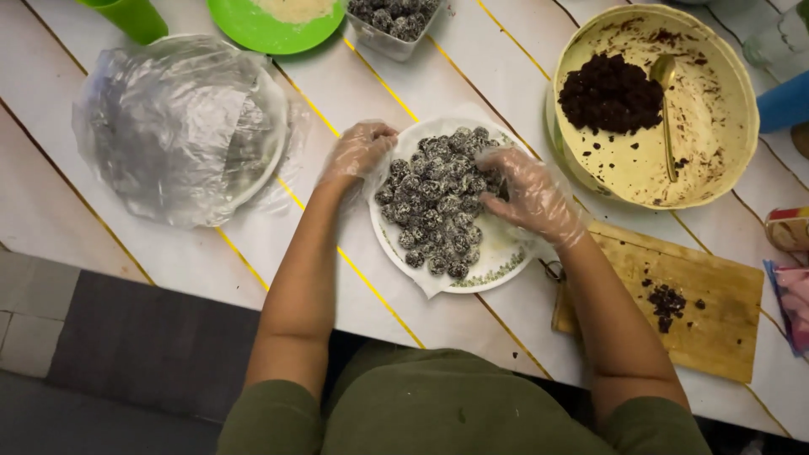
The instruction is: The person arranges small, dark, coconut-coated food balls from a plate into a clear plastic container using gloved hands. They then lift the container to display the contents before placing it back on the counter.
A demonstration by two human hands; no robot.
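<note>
White planks with yellow seams make up the surface [472, 84], its near edge above dark floor. I see my left hand [358, 152], in a thin plastic glove, pinching the plate [497, 265] rim. My right hand [527, 194] cups the heaped coconut-dusted dark balls [434, 202]. Bare surface lies between plate and film-covered bowl [181, 126].

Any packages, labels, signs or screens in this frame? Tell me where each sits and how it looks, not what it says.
Packet: right edge, beside the cutting board; cut off, red and yellow with a pale middle.
Plastic bag: right edge, just below the packet; clear with a blue rim, pinkish inside.
Clear plastic tub: top centre, filled with dark coated balls; no label shows.
No signs or screens.
</note>
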